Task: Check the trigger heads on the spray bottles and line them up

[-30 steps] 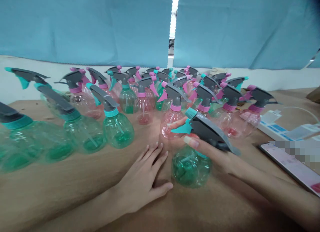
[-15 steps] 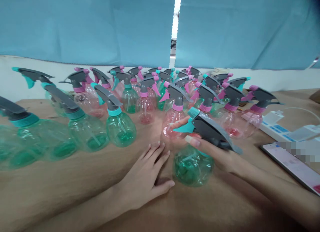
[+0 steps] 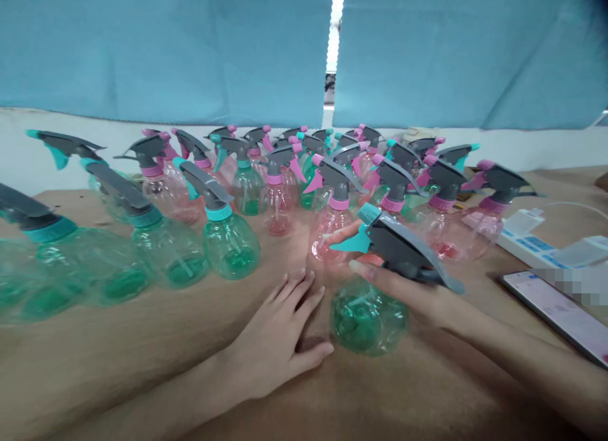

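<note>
My right hand is wrapped round the neck of a green spray bottle, just under its grey head with a teal nozzle and trigger. The thumb crosses the near side, and a finger shows behind the trigger. This bottle stands on the wooden table in front of me. Flat on the tabletop to its left rests my left hand, fingers spread and holding nothing. Beyond that hand stands another green spray bottle. A pink spray bottle is right behind the held one.
Several pink and green spray bottles crowd the back of the table, and a row of green ones runs along the left. At the right are a phone and a white power strip with plugs. A blue curtain hangs behind.
Almost nothing differs. The whole view has shifted very slightly; both hands and the held spray bottle keep their places.
</note>
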Tool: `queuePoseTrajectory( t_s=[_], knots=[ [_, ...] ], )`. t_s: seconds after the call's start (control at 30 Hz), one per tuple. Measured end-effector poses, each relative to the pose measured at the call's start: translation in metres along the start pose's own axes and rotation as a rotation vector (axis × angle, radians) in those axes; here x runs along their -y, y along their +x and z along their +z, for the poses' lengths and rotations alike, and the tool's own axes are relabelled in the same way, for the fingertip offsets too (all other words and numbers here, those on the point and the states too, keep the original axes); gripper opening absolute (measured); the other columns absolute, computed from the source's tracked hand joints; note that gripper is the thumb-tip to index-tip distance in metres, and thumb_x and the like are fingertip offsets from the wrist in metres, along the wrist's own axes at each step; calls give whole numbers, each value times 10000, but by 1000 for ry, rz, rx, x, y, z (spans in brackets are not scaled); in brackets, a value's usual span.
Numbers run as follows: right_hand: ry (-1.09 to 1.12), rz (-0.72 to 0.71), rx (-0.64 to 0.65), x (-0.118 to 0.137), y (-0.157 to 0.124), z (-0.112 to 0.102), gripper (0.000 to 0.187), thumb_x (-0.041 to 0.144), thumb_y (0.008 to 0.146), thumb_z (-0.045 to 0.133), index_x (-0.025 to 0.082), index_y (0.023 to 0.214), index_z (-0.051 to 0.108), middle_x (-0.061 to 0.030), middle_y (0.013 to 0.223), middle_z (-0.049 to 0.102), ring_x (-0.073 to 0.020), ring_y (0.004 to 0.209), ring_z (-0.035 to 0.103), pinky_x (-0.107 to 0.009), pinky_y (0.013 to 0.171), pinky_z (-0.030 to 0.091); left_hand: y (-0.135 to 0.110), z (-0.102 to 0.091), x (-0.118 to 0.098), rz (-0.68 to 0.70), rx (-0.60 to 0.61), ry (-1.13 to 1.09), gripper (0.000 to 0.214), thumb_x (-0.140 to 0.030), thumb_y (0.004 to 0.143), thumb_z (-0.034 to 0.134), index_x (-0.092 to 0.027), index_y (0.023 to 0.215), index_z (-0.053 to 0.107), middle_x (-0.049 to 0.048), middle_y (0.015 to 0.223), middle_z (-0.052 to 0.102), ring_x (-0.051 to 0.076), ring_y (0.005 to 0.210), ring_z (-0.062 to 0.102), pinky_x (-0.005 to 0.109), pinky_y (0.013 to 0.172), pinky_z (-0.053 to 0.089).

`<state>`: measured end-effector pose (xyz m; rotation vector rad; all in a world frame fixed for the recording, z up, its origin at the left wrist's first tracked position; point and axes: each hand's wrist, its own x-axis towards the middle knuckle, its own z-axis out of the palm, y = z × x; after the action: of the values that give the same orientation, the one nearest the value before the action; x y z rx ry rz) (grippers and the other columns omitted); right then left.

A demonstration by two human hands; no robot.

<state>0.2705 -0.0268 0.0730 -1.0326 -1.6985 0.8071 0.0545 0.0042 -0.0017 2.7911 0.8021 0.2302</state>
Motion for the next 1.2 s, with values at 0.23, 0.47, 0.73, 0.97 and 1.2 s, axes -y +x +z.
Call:
queuePoseTrajectory(
  t_s=[0.23, 0.47, 0.73, 0.97, 1.2],
  knots=[
    [-20, 56, 22, -7, -3, -1, 118, 222, 836, 518, 257, 927, 585, 35, 645, 522, -121, 500, 454, -262, 509, 429, 1, -2, -1, -10, 43, 71, 724, -601, 935, 444, -95, 1447, 366, 154, 1531, 279, 301, 1424, 206, 490, 1133, 218],
    [-124, 95, -6, -16, -11, -8, 57, 197, 787, 527, 228, 741, 518, 32, 628, 453, -126, 567, 451, -245, 521, 419, 1, -2, -2, -4, 44, 80, 728, -594, 937, 449, -71, 1439, 378, 165, 1524, 291, 322, 1416, 223, 507, 1128, 226],
    [-110, 178, 16, -11, -13, -9, 203, 311, 810, 521, 205, 638, 541, 3, 651, 495, -134, 593, 468, -266, 541, 463, 2, -3, -3, 2, 34, 74, 721, -582, 938, 460, -72, 1441, 373, 160, 1517, 312, 310, 1420, 216, 492, 1138, 215],
    [-124, 229, 18, -12, -16, -12, 166, 265, 788, 522, 198, 642, 567, -1, 646, 508, -132, 592, 467, -244, 506, 444, 2, -2, -2, 8, 29, 84, 705, -581, 945, 444, -83, 1440, 376, 155, 1522, 301, 304, 1418, 226, 497, 1130, 228],
    [-150, 113, -56, -8, -11, -7, 235, 238, 790, 544, 215, 585, 432, 30, 603, 422, -106, 522, 387, -230, 480, 415, 1, -1, -1, 2, 21, 82, 710, -599, 939, 438, -106, 1446, 375, 135, 1513, 329, 304, 1414, 239, 489, 1131, 224]
  ],
)
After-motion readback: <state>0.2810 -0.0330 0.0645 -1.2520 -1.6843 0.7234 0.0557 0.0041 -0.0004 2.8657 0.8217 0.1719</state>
